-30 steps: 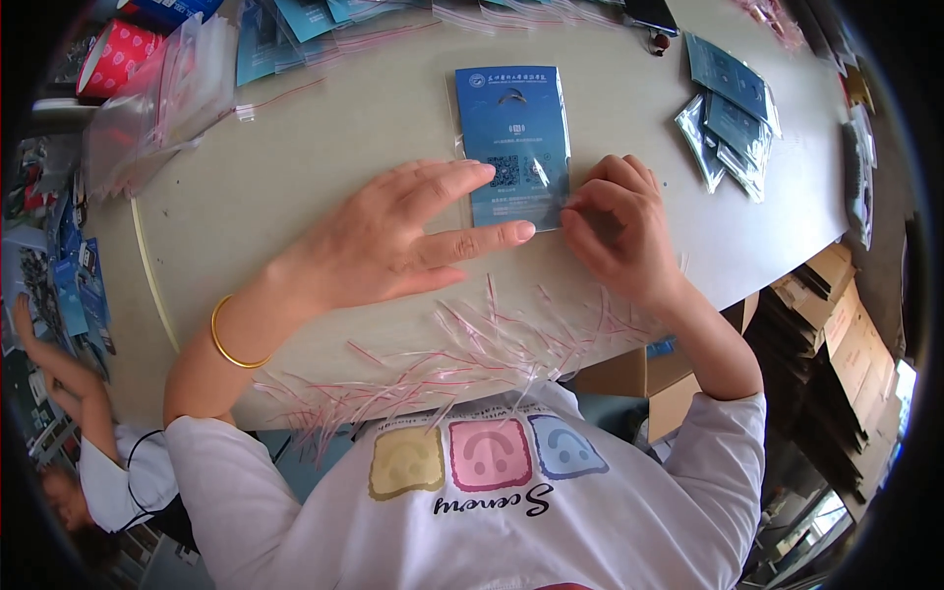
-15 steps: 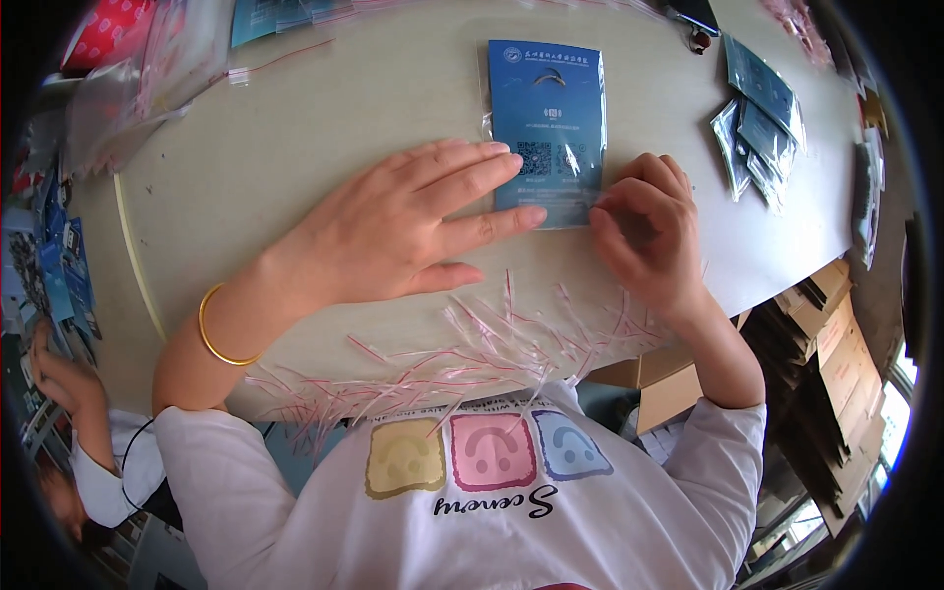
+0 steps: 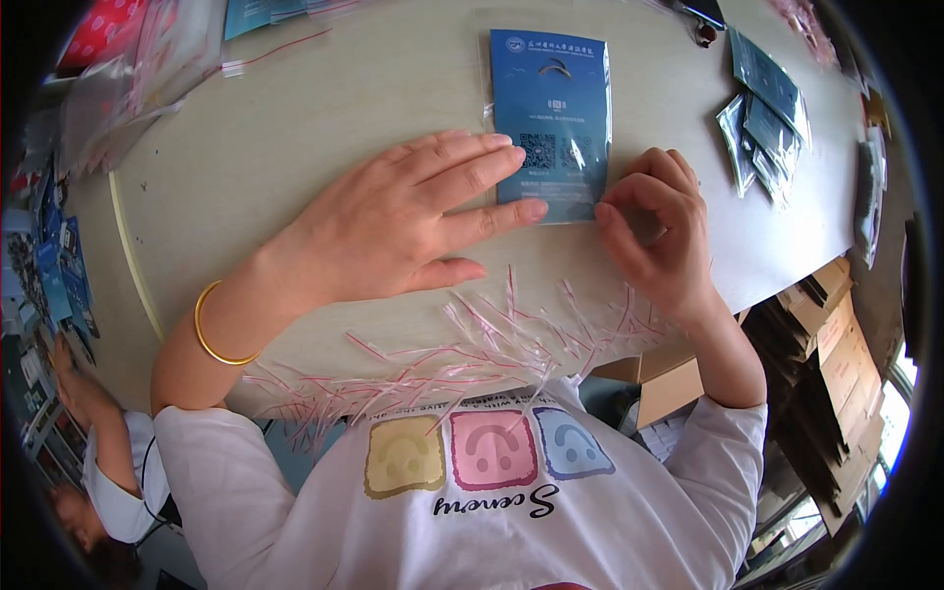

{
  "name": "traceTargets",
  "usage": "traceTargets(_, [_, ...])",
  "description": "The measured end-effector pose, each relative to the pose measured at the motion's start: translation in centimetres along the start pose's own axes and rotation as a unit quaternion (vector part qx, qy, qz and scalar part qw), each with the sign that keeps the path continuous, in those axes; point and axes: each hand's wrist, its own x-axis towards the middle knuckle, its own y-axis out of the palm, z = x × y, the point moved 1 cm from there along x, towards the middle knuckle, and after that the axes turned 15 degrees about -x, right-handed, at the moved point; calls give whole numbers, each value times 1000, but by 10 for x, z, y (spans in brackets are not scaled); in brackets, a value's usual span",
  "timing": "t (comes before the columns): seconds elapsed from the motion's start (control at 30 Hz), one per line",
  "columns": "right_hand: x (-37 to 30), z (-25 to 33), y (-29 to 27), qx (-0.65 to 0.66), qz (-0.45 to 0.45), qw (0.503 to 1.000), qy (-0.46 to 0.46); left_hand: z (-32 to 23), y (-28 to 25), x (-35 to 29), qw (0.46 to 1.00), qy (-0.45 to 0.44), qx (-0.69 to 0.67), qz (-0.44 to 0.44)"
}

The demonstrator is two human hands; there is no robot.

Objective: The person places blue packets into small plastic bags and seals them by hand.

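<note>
A blue printed card (image 3: pixel 551 93) in a clear plastic bag lies flat on the table, upright to me, with two square codes near its lower end. My left hand (image 3: pixel 393 211) rests palm down with fingers spread. Its fingertips press on the card's left side and lower edge. A gold bangle (image 3: pixel 204 329) circles that wrist. At the lower right corner of the bag, my right hand (image 3: pixel 664 221) has thumb and forefinger pinched together on the bag's edge. The other fingers are curled.
Thin plastic strips with red lines (image 3: pixel 472 344) litter the near table edge. Several bagged blue cards (image 3: pixel 772 123) are piled at far right. Clear bags (image 3: pixel 147 88) lie far left. Flattened cardboard (image 3: pixel 836 374) stands right. Another person's arm (image 3: pixel 93 393) shows at left.
The card and my right hand have shifted slightly right in the view; the right hand keeps its pinch. My left hand stays nearly still. The other person's arm at left has moved lower.
</note>
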Motion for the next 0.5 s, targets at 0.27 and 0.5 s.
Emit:
traceTargets(0.27, [0,0,0,-2,-14,1000,6,-1,0,0,1000,-11,14,8])
traceTargets(0.5, [0,7,1,-35,-21,999,30,-3,1,0,1000,-10,25,8])
